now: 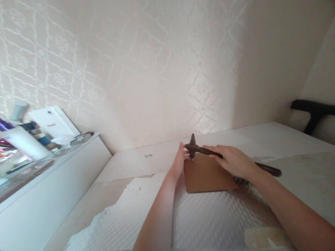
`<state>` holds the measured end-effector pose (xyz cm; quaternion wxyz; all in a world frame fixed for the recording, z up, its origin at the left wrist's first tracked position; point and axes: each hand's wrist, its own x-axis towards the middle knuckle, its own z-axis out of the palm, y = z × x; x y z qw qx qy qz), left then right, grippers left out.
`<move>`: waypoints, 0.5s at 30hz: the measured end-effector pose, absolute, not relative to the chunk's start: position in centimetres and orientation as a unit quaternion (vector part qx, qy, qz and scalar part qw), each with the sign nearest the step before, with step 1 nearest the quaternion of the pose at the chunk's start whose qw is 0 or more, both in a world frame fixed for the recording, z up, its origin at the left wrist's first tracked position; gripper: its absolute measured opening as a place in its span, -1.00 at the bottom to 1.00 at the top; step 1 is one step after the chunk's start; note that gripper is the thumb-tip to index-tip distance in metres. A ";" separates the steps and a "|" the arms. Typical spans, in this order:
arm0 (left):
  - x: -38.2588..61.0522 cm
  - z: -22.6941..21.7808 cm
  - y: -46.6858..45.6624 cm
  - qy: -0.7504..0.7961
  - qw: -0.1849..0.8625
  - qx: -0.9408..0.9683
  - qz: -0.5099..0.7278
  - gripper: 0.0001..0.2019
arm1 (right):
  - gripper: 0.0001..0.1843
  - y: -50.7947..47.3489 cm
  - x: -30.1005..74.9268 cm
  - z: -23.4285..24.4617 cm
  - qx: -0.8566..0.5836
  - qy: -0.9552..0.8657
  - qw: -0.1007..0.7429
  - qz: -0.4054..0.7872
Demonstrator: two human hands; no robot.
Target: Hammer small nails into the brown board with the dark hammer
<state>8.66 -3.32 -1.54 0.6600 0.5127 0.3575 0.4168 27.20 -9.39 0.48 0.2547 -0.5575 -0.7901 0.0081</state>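
Note:
A dark hammer (192, 150) is in my right hand (235, 160), whose fingers wrap round the handle. The handle's end sticks out to the right beyond my wrist. Below the hammer head lies a brown board (210, 176), with a row of small thin pieces, like nails, along its far edge. My left hand (180, 164) is at the board's far left corner, close to the hammer head. Its fingers are drawn together and partly hidden by the head; what they pinch is too small to make out.
White quilted sheeting (113, 218) covers part of the white tabletop (244, 138). Small dark bits (148, 155) lie toward the wall, others (241, 180) beside the board. A white cabinet (59, 196) at left carries bottles and a white box (54, 121). A black T-shaped support (314, 112) stands at right.

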 end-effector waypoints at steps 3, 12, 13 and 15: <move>8.6 -1.7 -3.2 0.372 0.645 0.516 0.423 -0.33 | -0.54 -9.5 27.2 0.7 -0.558 -0.784 0.271 0.006; 8.6 -2.1 -3.3 0.377 0.683 0.484 0.396 -0.27 | -0.54 -9.6 27.0 0.7 -0.545 -0.791 0.276 0.010; 8.6 -2.1 -3.2 0.384 0.678 0.483 0.399 -0.27 | -0.53 -9.6 27.0 0.7 -0.546 -0.790 0.279 0.011; 8.6 -2.1 -3.2 0.376 0.674 0.490 0.406 -0.28 | -0.54 -9.6 27.0 0.7 -0.546 -0.791 0.275 0.011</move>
